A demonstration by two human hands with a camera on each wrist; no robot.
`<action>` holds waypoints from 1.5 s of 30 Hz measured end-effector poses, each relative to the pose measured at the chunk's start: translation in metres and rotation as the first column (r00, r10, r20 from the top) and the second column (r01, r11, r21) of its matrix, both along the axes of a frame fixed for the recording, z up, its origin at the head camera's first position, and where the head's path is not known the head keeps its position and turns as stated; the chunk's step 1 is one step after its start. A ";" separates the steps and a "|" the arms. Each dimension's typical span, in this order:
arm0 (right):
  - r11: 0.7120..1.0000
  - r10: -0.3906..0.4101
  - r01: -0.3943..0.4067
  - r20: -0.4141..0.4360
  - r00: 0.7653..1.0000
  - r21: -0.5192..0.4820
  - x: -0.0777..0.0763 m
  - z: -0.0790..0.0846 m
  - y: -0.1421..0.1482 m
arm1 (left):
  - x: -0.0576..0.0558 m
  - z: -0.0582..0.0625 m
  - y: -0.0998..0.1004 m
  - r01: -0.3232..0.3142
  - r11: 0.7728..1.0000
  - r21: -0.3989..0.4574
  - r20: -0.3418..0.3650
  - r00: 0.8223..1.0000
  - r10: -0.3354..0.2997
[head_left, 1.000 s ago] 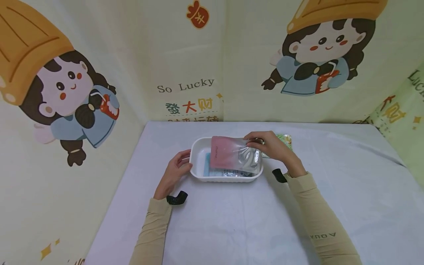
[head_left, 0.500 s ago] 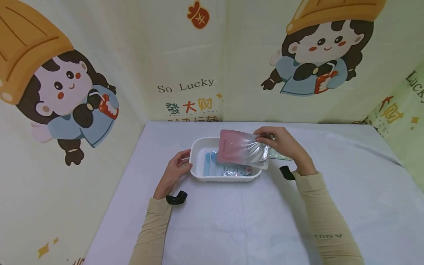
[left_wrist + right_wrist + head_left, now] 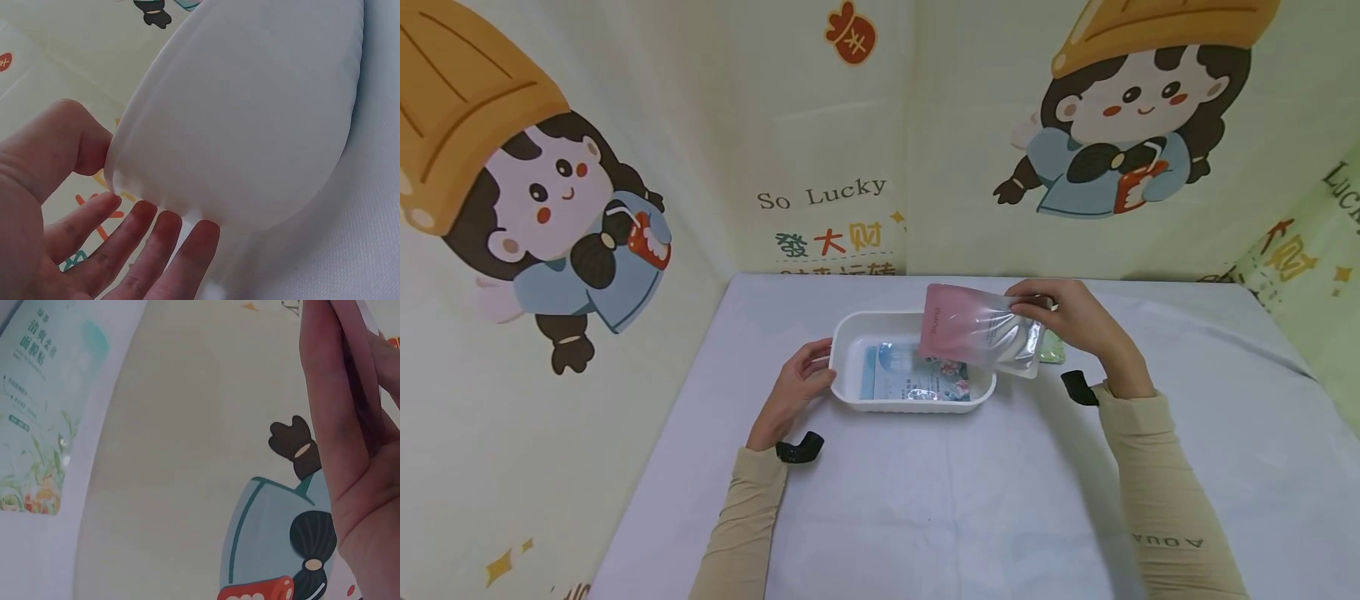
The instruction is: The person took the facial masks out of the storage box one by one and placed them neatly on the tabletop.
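Observation:
A white plastic tray (image 3: 913,408) stands on the table, its left end held by my left hand (image 3: 793,392). In the left wrist view, the thumb is at the rim and the fingertips rest against the outer tray wall (image 3: 237,112). My right hand (image 3: 1082,321) pinches a pink-and-silver foil packet (image 3: 962,325) by its silver end, thumb and fingers on either side. The tilted packet overlaps the tray's right back corner in the head view. Blue flowered packets (image 3: 906,375) lie stacked inside the tray.
A green face mask packet (image 3: 50,419) lies on the table right of the tray, partly hidden behind the pink one in the head view. White cloth (image 3: 880,500) covers the table. A printed curtain (image 3: 962,233) hangs along the back edge.
My right hand has moved the pink-and-silver packet right and back, uncovering more of the blue packets and overlapping the green one. The left hand and tray have stayed in place.

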State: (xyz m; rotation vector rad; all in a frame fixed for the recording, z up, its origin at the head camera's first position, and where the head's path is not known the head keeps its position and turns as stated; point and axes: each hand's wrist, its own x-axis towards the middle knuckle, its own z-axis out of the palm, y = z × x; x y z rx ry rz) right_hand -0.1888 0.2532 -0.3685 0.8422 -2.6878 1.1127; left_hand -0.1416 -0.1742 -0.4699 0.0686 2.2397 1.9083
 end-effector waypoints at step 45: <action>0.968 -0.245 0.244 0.000 0.970 0.064 0.021 -0.001 0.083 | 0.002 -0.002 0.001 0.001 1.000 -0.027 0.002 1.000 -0.001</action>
